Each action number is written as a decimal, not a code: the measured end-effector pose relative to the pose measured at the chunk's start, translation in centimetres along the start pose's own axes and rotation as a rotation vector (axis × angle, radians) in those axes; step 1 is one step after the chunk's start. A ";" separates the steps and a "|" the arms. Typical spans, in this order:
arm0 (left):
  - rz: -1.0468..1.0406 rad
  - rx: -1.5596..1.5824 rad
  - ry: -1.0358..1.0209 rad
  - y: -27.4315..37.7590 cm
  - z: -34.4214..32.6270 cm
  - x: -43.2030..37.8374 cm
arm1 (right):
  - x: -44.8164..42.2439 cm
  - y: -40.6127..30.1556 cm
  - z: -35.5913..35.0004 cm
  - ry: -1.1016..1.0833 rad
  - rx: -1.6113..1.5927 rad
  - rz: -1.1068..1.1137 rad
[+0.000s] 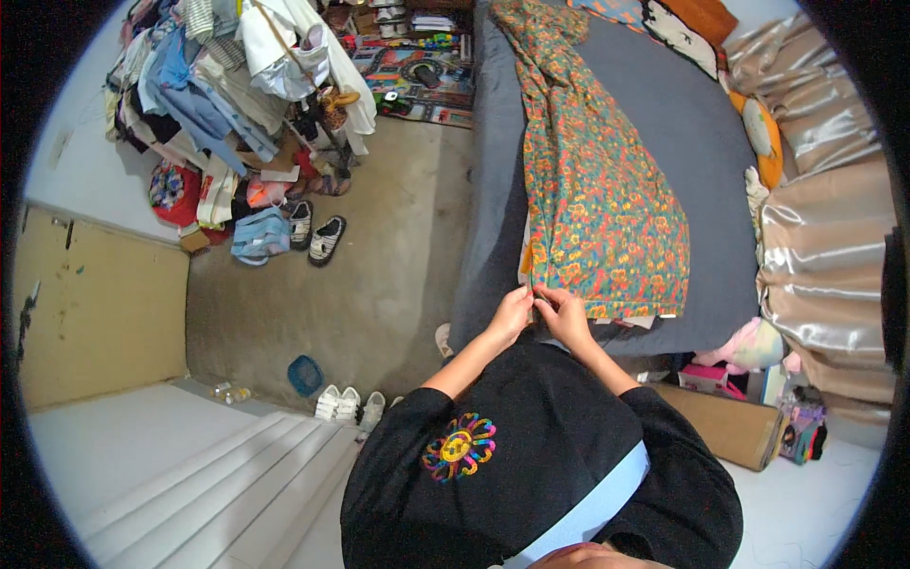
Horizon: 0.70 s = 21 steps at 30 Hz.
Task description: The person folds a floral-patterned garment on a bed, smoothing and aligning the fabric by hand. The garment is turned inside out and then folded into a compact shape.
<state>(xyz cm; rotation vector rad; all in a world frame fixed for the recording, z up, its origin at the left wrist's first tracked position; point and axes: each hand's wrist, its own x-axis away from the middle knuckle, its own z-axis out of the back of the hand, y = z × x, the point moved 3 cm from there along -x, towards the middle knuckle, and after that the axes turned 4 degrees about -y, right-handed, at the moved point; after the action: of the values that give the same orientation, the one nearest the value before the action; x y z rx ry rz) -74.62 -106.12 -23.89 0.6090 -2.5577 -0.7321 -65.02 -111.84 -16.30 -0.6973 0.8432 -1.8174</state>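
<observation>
A floral-print cloth (604, 220) in green, red and yellow lies lengthwise on a bed with a dark grey cover (643, 92). Its far end is bunched and narrow, while the near end spreads wide to a straight hem. At the near left corner of that hem, my left hand (510, 316) pinches the cloth's edge. Close beside it, my right hand (564, 313) grips the same corner between thumb and fingers. White and orange material peeks out from under the cloth's left edge, and pale pieces show below the hem; what they are is hidden.
Clothes (206, 85) hang on a rack at upper left, above a light-blue bag (261, 235) and striped slippers (327, 240). A toy play mat (426, 78) lies beyond. White shoes (338, 403) and a blue basket (306, 375) stand on the floor at left. Satin curtains (825, 235) hang right of the bed.
</observation>
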 end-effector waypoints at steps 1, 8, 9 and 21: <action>0.012 0.105 -0.002 0.7 -0.6 0.3 | 0.1 -0.6 0.0 0.007 0.039 0.023; 0.097 -0.128 -0.011 -0.2 1.8 -1.2 | 1.1 -2.8 -0.8 -0.037 0.180 0.183; 0.133 -0.139 0.004 -0.3 1.6 -1.1 | 1.3 -2.3 -1.0 -0.014 0.214 0.146; 0.184 -0.164 0.073 2.3 -1.3 -5.1 | 0.7 0.7 2.5 0.038 -0.165 0.022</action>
<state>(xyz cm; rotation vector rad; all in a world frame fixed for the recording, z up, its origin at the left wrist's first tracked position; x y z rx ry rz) -70.45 -102.23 -22.92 0.3360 -2.4174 -0.8280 -62.98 -113.28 -15.37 -0.7566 1.0310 -1.7598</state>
